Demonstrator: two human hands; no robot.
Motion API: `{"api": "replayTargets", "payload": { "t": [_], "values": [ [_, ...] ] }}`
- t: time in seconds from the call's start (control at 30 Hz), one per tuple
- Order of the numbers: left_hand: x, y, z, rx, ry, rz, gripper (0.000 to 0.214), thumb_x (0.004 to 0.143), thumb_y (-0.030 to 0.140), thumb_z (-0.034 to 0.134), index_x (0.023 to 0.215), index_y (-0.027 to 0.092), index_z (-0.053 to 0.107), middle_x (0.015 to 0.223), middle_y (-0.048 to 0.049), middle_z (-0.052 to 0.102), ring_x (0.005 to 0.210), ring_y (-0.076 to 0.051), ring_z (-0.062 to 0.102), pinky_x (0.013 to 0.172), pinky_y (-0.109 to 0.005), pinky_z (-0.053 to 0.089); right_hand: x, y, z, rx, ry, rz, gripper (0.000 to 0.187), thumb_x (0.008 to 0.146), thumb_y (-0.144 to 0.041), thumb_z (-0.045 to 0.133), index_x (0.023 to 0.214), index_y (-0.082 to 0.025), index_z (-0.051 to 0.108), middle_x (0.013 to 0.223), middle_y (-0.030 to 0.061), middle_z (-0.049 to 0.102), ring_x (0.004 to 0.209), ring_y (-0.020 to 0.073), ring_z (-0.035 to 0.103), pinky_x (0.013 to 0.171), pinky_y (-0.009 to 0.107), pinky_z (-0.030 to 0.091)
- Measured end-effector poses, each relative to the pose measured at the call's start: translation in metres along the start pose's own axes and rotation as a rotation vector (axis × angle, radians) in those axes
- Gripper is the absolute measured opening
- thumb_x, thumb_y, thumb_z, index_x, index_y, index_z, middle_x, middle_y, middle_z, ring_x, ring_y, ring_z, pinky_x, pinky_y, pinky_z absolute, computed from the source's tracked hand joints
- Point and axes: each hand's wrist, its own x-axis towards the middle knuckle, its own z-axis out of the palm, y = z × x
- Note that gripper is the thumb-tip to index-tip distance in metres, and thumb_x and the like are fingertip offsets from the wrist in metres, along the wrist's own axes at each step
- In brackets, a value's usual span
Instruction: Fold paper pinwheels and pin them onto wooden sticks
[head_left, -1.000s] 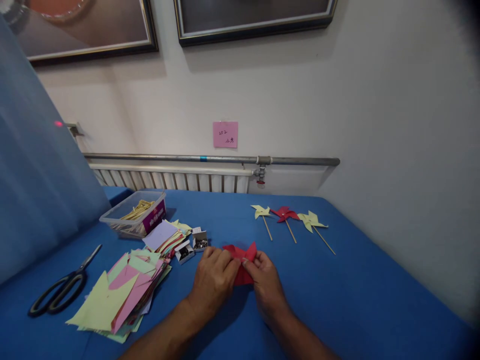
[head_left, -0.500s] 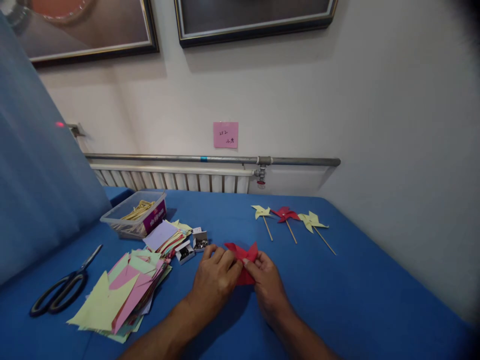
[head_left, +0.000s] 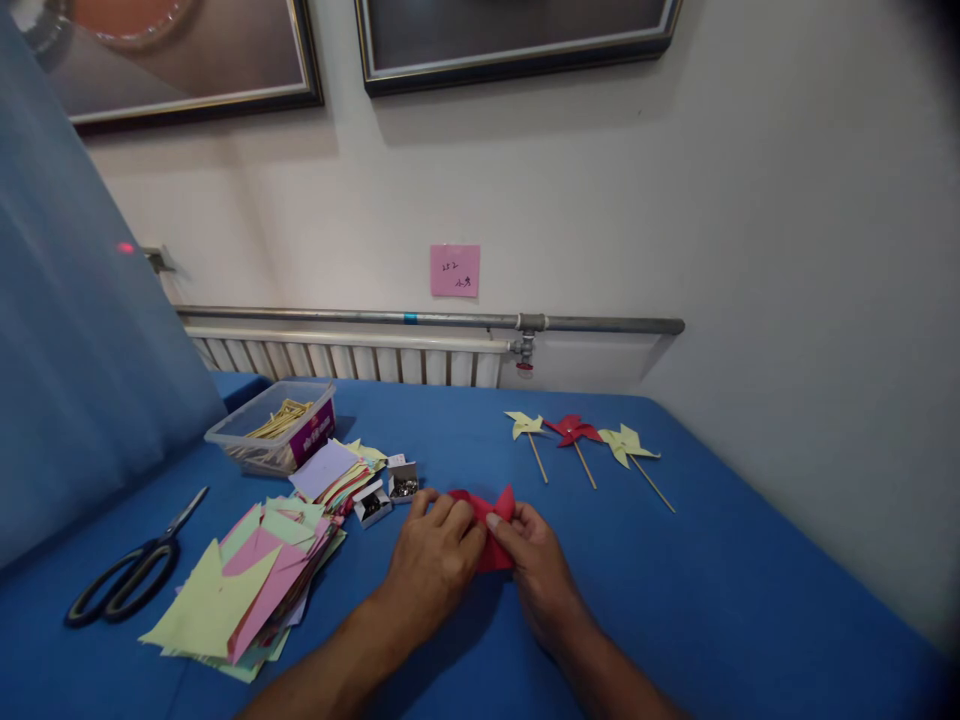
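Observation:
A red paper pinwheel (head_left: 495, 548), its corners folded in toward the middle, is held between both hands above the blue table. My left hand (head_left: 436, 548) grips its left side with bent fingers, which hide part of the paper. On the right side, my right hand (head_left: 538, 556) pinches it, the thumb pressed near the centre. No stick shows on this pinwheel. Two small white boxes of metal pins (head_left: 403, 486) stand just beyond my left hand.
Left lie a pile of coloured paper (head_left: 217, 600), a smaller paper stack (head_left: 326, 470) and black-handled scissors (head_left: 142, 572). Behind them stands a clear plastic box (head_left: 315, 432) of thin sticks. Two yellow pinwheels and a red pinwheel (head_left: 574, 430) on sticks lie at the back right.
My right thumb has pressed further over the paper's middle, and the red flaps are folded in more. The whole view has shifted slightly; the other things lie as before.

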Motion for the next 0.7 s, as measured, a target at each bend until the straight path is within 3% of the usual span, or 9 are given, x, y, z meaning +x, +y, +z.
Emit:
{"api": "replayTargets", "payload": {
  "t": [0.17, 0.27, 0.33, 0.43, 0.57, 0.7],
  "values": [
    [-0.002, 0.001, 0.001, -0.069, -0.011, -0.014, 0.021, 0.102, 0.014, 0.053, 0.092, 0.019, 0.071, 0.086, -0.0059, 0.069, 0.08, -0.022, 0.058, 0.086, -0.042, 0.038, 0.001, -0.001, -0.001, 0.01, -0.014, 0.029, 0.034, 0.064, -0.033, 0.093, 0.084, -0.022, 0.068, 0.08, 0.0013, 0.08, 0.072, 0.0206, 0.073, 0.071, 0.03, 0.054],
    [-0.004, -0.001, 0.001, -0.204, 0.008, -0.109, 0.025, 0.102, 0.016, 0.05, 0.091, 0.019, 0.072, 0.087, -0.0071, 0.07, 0.08, -0.022, 0.059, 0.082, -0.04, 0.038, 0.004, 0.001, -0.003, 0.007, 0.024, 0.019, 0.032, 0.064, -0.03, 0.091, 0.084, -0.023, 0.067, 0.077, -0.0004, 0.079, 0.069, 0.0198, 0.071, 0.07, 0.03, 0.055],
    [-0.005, -0.003, 0.001, -0.344, 0.017, -0.269, 0.027, 0.102, 0.018, 0.047, 0.092, 0.019, 0.073, 0.088, -0.008, 0.071, 0.082, -0.022, 0.061, 0.08, -0.039, 0.039, 0.006, 0.002, -0.005, 0.02, 0.06, 0.003, 0.031, 0.065, -0.031, 0.09, 0.085, -0.023, 0.067, 0.077, -0.0017, 0.078, 0.068, 0.0192, 0.071, 0.071, 0.03, 0.055],
    [-0.003, -0.006, 0.002, -0.677, -0.028, -0.671, 0.023, 0.099, 0.027, 0.052, 0.092, 0.02, 0.073, 0.087, -0.0067, 0.072, 0.083, -0.021, 0.064, 0.078, -0.035, 0.043, 0.008, 0.002, -0.008, 0.032, 0.108, -0.033, 0.032, 0.066, -0.036, 0.089, 0.086, -0.024, 0.067, 0.077, -0.0026, 0.077, 0.07, 0.0198, 0.071, 0.072, 0.031, 0.056],
    [0.003, -0.002, 0.008, -1.254, -0.121, -1.174, 0.028, 0.08, 0.046, 0.073, 0.082, 0.018, 0.069, 0.069, -0.0011, 0.065, 0.063, -0.016, 0.057, 0.063, -0.028, 0.041, 0.008, 0.003, -0.006, -0.048, 0.089, -0.061, 0.033, 0.067, -0.037, 0.088, 0.088, -0.024, 0.065, 0.077, -0.0024, 0.077, 0.069, 0.0207, 0.071, 0.069, 0.032, 0.056],
    [0.006, 0.008, 0.013, -1.561, -0.093, -1.329, 0.038, 0.06, 0.044, 0.088, 0.073, 0.016, 0.066, 0.066, -0.0001, 0.065, 0.059, -0.013, 0.055, 0.061, -0.026, 0.041, 0.001, 0.005, 0.002, -0.197, 0.07, -0.107, 0.03, 0.069, -0.034, 0.085, 0.088, -0.026, 0.063, 0.074, -0.0031, 0.076, 0.065, 0.0204, 0.069, 0.061, 0.03, 0.052]
  ]
}}
